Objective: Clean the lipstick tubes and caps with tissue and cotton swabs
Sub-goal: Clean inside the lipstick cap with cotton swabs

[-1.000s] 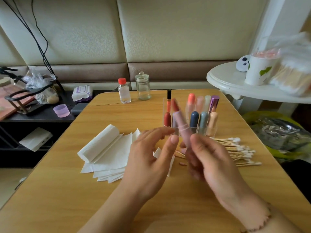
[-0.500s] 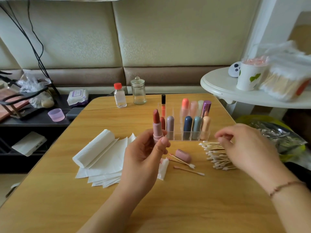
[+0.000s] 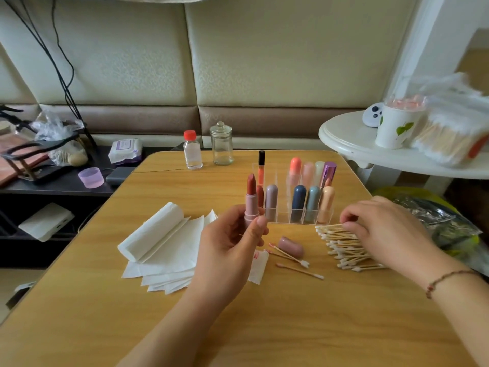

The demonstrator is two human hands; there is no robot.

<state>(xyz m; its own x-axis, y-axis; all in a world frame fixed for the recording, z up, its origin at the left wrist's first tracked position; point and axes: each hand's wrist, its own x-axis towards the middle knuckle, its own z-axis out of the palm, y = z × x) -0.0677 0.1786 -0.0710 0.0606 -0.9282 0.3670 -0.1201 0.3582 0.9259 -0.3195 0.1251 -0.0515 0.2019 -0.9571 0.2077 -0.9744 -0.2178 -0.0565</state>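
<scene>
My left hand [image 3: 230,250] grips an uncapped pink lipstick tube [image 3: 250,201] upright, its brownish-red stick exposed. The tube's pink cap [image 3: 290,246] lies on the table to the right. My right hand [image 3: 383,231] reaches onto the pile of cotton swabs [image 3: 341,246], its fingertips pinching at the top of the pile. Two used swabs [image 3: 296,263] lie in front of the cap. A stack of white tissues [image 3: 164,245] lies left of my left hand. A clear organizer [image 3: 299,215] behind holds several capped lipsticks.
At the table's far edge stand a small red-capped bottle [image 3: 192,150] and a glass jar [image 3: 221,144]. A white round side table [image 3: 370,152] at right carries a paper cup [image 3: 394,128] and a bag of swabs. A dark shelf with clutter sits at left.
The cap came off the lipstick and now lies on the table. My left hand took the tube upright. My right hand moved right to the swab pile.
</scene>
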